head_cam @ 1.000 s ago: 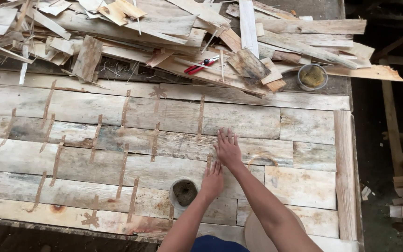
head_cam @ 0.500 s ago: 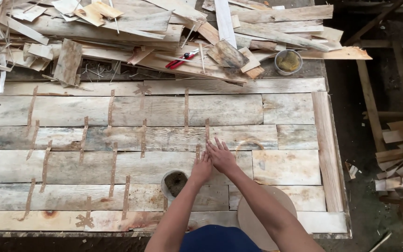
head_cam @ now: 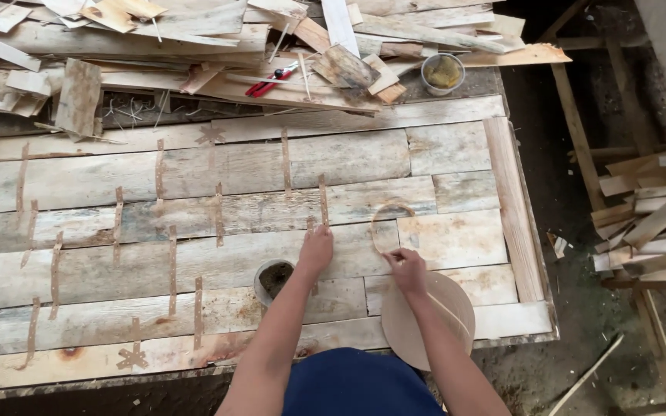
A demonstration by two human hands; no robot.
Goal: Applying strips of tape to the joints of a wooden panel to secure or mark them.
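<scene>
Two hands working on plank panel (head_cam: 441, 146). Left hand (head_cam: 317, 250) pressing flat, fingers together, on near end of thin strip (head_cam: 322, 202) running away far. Right hand (head_cam: 408, 266) pinching curled strip (head_cam: 385, 219), looping far-left from fingertips. Small pot (head_cam: 273, 279) sitting just left of left wrist.

Soft, even daylight falls over the plank tabletop (head_cam: 194, 262), with no hard shadows and no glare on the pale wood. The ground on the right lies much dimmer, nearly black at the far right. Focus is sharp throughout, though straight boards bow slightly toward the edges of the view.
</scene>
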